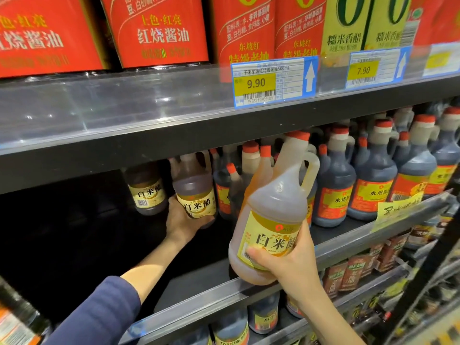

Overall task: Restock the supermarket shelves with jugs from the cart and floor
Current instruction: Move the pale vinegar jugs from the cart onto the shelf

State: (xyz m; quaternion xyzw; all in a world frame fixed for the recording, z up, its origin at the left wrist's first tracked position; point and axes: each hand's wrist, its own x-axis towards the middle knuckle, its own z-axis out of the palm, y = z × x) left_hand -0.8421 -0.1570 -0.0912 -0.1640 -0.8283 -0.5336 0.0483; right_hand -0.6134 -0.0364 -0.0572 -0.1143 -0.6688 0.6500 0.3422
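Left hand [184, 221] grips the shaded jug [193, 189] on the shelf [199, 277]; my right hand [291, 261] holds the tilted jug [273, 210] at its edge.

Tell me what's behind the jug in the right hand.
Behind the held jug, gripped by the right hand: red-capped jugs on the shelf, one amber, others dark. Their lower bodies and labels are covered, as is the shelf floor behind it.
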